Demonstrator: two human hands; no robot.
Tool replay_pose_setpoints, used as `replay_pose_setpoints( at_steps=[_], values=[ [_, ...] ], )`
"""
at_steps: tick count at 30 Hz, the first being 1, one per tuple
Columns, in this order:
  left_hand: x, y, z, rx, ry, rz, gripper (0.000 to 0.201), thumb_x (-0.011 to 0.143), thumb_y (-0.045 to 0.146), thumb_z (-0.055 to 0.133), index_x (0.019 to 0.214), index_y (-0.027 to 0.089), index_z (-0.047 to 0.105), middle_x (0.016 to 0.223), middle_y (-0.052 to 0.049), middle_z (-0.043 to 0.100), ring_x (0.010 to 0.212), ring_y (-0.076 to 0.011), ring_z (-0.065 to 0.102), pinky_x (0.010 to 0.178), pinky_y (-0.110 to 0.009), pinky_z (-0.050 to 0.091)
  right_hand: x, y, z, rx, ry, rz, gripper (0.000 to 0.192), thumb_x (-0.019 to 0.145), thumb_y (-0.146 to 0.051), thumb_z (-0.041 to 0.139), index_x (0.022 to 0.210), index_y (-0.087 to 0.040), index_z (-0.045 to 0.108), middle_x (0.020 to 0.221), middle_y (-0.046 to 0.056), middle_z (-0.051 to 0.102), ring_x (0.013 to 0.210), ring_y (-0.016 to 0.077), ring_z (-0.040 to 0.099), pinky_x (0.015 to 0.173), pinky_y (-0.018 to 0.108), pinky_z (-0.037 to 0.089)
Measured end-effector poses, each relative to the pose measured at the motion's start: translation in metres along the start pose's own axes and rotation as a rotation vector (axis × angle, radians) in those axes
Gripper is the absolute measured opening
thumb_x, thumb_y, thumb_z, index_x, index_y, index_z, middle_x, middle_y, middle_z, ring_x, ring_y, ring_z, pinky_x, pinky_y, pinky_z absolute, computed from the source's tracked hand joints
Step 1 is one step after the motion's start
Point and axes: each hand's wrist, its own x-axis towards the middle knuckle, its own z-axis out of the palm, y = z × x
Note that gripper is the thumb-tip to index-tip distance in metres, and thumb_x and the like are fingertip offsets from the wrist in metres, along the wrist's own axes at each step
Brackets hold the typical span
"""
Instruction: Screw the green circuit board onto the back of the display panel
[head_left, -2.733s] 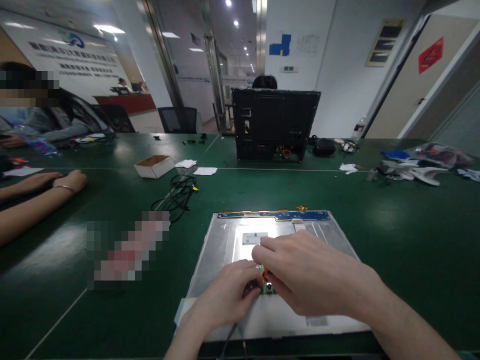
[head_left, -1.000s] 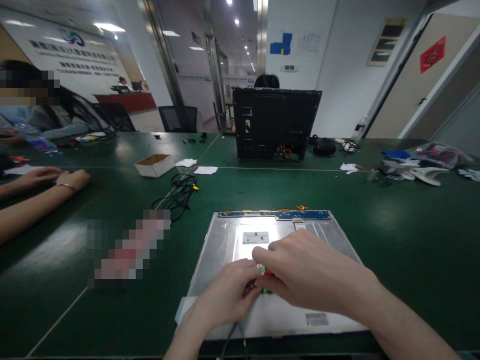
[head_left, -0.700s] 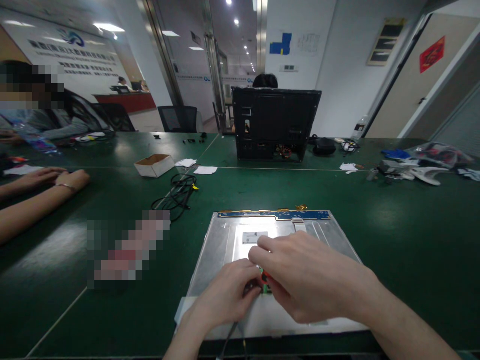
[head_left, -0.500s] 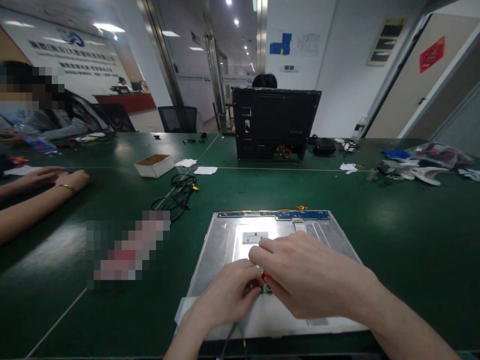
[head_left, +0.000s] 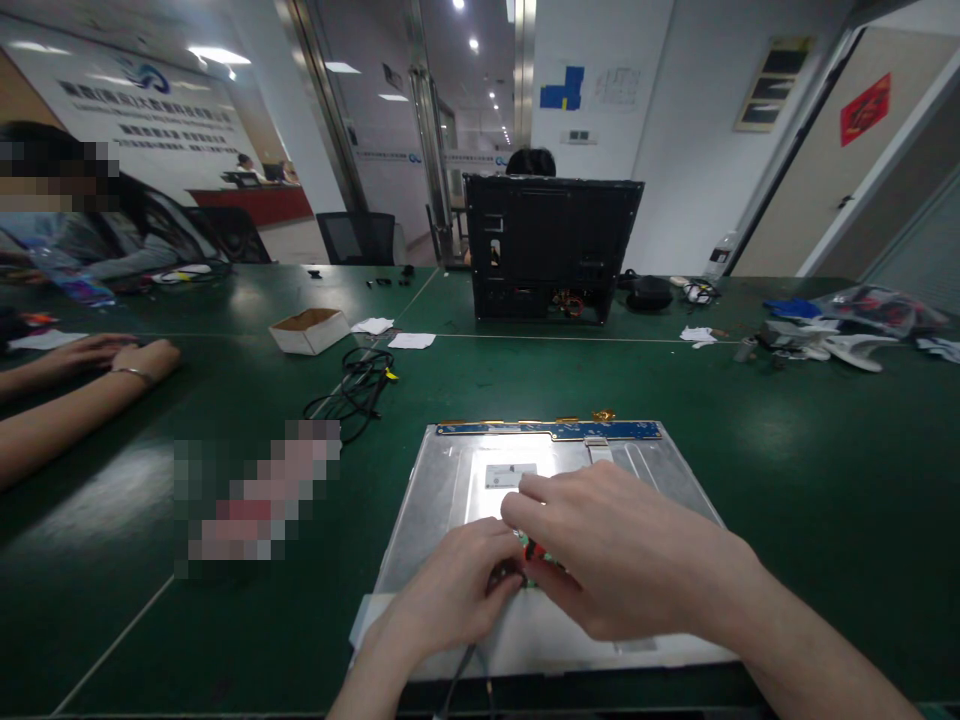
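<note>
A display panel (head_left: 442, 500) lies back side up on the table in front of me, with a blue circuit strip (head_left: 495, 429) along its far edge. Over its middle, my right hand (head_left: 615, 550) is closed round a small red-and-black tool (head_left: 533, 551), mostly hidden under the palm. Just left of it, my left hand (head_left: 461, 575) has thumb and fingers curled together at the edge of a small green circuit board (head_left: 531, 582). The fingers cover much of that board. Thin dark cables (head_left: 459, 672) come out below my left hand and run over the panel's near edge.
A black monitor housing (head_left: 555, 245) stands upright across the green table (head_left: 810, 480). Left of the panel are a coiled black cable (head_left: 360, 385) and a white open box (head_left: 309, 333). A co-worker's hands (head_left: 124, 360) rest at the far left. Plastic bags and parts (head_left: 877, 308) lie back right.
My right hand has turned and shifted very slightly, and the red-and-black tool shows a little differently under it. My left hand stays in place.
</note>
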Motion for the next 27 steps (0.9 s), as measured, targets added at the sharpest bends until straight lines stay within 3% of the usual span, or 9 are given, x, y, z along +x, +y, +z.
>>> replay_pose_setpoints(
  at_steps=[6,15,27],
  values=[
    [-0.0007,-0.0031,-0.0002,-0.031,-0.045,-0.020,0.012,0.083,0.015,0.054,0.086,0.019,0.065,0.091,-0.005,0.068,0.086,-0.0222,0.061,0.076,-0.029,0.048,-0.0009,-0.0008,-0.0005,0.005,-0.001,-0.035,0.012,0.084,-0.015,0.055,0.096,-0.017,0.054,0.088,0.004,0.065,0.063,0.0159,0.056,0.048,0.029,0.026],
    [-0.0010,-0.0037,0.0019,-0.029,-0.021,0.016,0.011,0.082,0.014,0.055,0.083,0.018,0.064,0.088,-0.005,0.067,0.085,-0.0225,0.061,0.074,-0.030,0.047,0.0011,0.0009,0.0033,-0.039,0.022,0.027,0.005,0.091,-0.023,0.057,0.094,-0.018,0.055,0.076,0.002,0.067,0.060,0.0162,0.058,0.048,0.030,0.019],
    [-0.0007,-0.0012,-0.0014,-0.027,-0.038,-0.022,0.011,0.085,0.016,0.055,0.087,0.019,0.065,0.092,-0.005,0.067,0.088,-0.0229,0.062,0.078,-0.031,0.049,-0.0006,-0.0015,-0.0027,-0.005,-0.025,-0.018,0.014,0.084,-0.016,0.057,0.096,-0.018,0.053,0.086,0.003,0.065,0.062,0.0162,0.057,0.047,0.030,0.025]
  ],
)
